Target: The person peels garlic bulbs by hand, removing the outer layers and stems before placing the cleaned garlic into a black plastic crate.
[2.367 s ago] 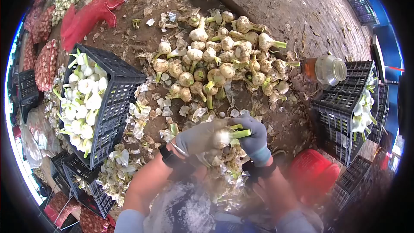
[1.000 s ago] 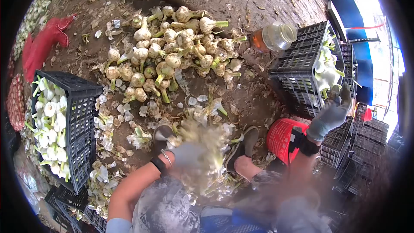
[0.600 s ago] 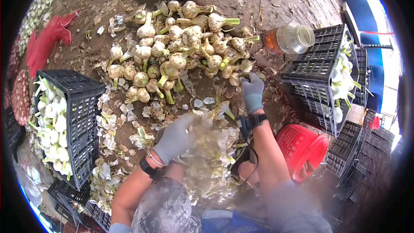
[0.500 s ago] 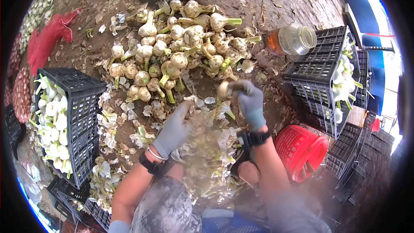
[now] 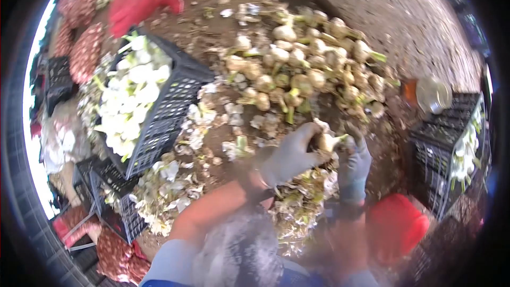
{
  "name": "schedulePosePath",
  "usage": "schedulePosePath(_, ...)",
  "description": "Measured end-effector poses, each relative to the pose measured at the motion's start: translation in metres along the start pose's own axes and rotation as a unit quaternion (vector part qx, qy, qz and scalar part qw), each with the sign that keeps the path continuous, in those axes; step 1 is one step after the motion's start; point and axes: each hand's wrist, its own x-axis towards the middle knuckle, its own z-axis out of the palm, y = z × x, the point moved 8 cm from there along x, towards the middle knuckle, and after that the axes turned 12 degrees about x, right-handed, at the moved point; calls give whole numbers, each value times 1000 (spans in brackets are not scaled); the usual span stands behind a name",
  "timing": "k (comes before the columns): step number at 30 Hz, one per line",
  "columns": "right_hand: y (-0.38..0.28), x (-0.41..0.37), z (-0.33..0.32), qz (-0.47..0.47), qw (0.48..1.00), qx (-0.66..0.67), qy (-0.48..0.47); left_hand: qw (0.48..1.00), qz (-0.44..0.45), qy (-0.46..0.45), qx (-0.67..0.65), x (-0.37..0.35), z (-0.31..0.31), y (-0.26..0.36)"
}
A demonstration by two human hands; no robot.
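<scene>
A garlic bulb with a short pale stem sits between my two gloved hands, tilted so its stem points right. My left hand, in a grey glove, is closed around the bulb's left side. At the stem end, my right hand is closed with its fingertips on the stem; its far fingers are partly blurred. Beyond both hands lies a heap of unpeeled garlic bulbs with cut stems. Below them, loose garlic skins are piled between my legs.
At left, a black crate holds white peeled garlic; another black crate stands at right. Near it are a jar with amber liquid and a red bucket. A red mesh bag lies at the back left.
My view has swung left, shifting the scene rightward. My hands have come together; the bulb that was in my right hand now appears between both.
</scene>
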Motion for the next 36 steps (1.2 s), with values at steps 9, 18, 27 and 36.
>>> schedulePosePath(9,39,3,1,39,997,-65,-22,984,101,72,130,-8,-12,-1)
schedulePosePath(18,35,-4,41,130,981,92,-112,1000,1,4,-31,-2,-12,-43)
schedulePosePath(27,-3,4,86,-59,921,-285,-258,924,-180,-122,-315,-28,-34,-50)
schedulePosePath(36,24,-9,71,100,970,-27,-218,862,-246,-132,-424,-33,-24,-62)
